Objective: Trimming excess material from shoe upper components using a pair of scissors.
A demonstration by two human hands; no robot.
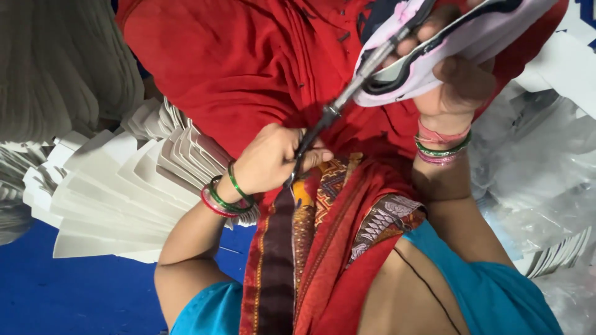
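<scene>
Blue floor showed below and to the left of the scissors (347, 93), and crumpled clear plastic sheeting (546, 180) lay well to their right. No tabletop was in view; the work sat over the person's lap, draped in red cloth (248, 56) with a patterned border (316, 205) running down below the scissors.

One pair of scissors was there, long and metal, slanting from upper right down to lower left. One pale pink piece of fabric with dark edging (472, 37) lay around their handle end. Two hands were in view. The right hand (453, 68) was closed through the handle loops at the upper right, pressed against the pink fabric. The left hand (273, 158) was curled shut around something at the blade tips, touching them; what it pinched could not be made out. Each wrist wore several bangles, green and red on the left (223, 195), green and pink on the right (442, 147); the exact number was hard to count.

Left of the scissors, many white cut pieces (118, 192) fanned out in a stack, too many to count, with another pale pile (62, 62) above them cut off by the frame. A smaller stack (559, 251) peeked out at the lower right, partly under plastic
</scene>
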